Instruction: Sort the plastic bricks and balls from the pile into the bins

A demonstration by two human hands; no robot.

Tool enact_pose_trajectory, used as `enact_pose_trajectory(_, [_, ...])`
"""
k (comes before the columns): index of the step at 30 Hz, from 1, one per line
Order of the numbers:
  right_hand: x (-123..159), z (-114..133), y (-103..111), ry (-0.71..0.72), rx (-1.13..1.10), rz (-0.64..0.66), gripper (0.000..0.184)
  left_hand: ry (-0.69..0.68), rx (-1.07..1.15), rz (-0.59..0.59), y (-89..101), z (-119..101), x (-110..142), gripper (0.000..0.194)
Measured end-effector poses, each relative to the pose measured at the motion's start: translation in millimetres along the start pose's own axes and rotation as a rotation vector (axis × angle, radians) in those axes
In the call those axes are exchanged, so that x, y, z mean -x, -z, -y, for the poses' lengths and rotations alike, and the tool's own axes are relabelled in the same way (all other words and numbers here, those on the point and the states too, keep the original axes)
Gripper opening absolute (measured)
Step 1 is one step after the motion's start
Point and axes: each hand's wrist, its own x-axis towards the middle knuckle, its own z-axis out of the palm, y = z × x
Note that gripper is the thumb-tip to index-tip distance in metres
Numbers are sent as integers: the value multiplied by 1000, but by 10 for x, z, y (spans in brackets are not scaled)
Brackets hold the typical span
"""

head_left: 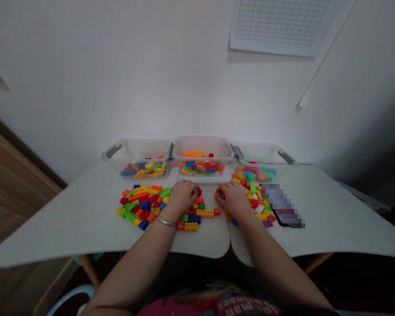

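Note:
My left hand (181,196) rests knuckles-up on the white table (85,219), fingers curled over a red brick (199,192) at its tips. A silver bangle (166,221) circles that wrist. My right hand (233,198) lies beside it, fingers curled around a small orange brick (218,192). A spread of coloured bricks (141,204) lies left of my left hand. More bricks (197,215) sit between my wrists, and another heap (258,202) lies right of my right hand.
Three clear plastic bins stand against the wall: the left bin (138,151), middle bin (200,147) and right bin (263,153), each holding coloured pieces. A dark phone (285,210) lies right of the bricks. A gap (229,239) splits the two tabletops.

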Motion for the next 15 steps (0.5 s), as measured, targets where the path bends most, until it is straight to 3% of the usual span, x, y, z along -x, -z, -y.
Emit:
enact_pose_trajectory(10, [-17, -30, -113, 221, -180, -31, 14, -8, 6, -14, -15, 18, 2, 19])
enact_pose_trajectory(15, [-12, 0, -97, 137, -143, -63, 17, -5, 14, -12, -1, 8, 1, 20])
